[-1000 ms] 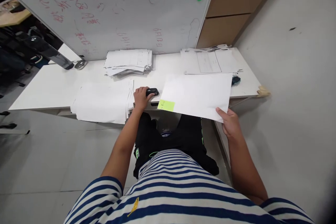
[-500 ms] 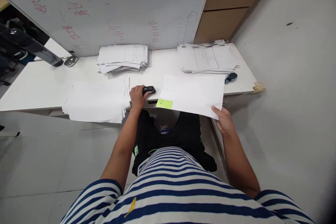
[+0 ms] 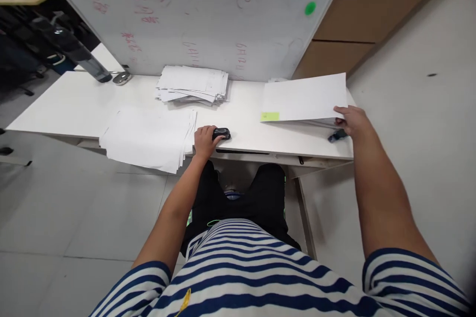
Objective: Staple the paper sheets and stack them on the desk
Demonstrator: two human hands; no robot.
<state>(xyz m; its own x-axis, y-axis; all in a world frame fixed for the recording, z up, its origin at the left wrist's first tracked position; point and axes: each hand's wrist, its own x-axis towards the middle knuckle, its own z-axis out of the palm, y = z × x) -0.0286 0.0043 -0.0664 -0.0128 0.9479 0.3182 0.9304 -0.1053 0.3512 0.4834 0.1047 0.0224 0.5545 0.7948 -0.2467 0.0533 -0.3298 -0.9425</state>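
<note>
My left hand (image 3: 205, 141) is closed around a black stapler (image 3: 222, 133) at the front edge of the white desk. In my right hand (image 3: 351, 120) is a sheet of white paper (image 3: 307, 96), pinched at its right edge. A yellow-green sticky note (image 3: 269, 116) sits on the sheet's lower left corner. The sheet is over the right-hand paper stack (image 3: 277, 79) and covers most of it. Just below my right hand lies a small dark blue object (image 3: 337, 135), partly hidden. Left of the stapler, a spread of loose sheets (image 3: 148, 136) overhangs the desk's front edge.
A paper stack (image 3: 193, 84) stands at the back of the desk (image 3: 67, 104). Behind it rises a whiteboard (image 3: 208, 15) with red writing. A dark cylinder (image 3: 89, 62) and a silver round object (image 3: 121, 78) are at the back left. Brown boxes (image 3: 330, 59) stand back right.
My right hand has carried the sheet away from me and rightward, from the desk's front edge to over the right-hand stack. My left hand stays on the stapler. The camera view has shifted.
</note>
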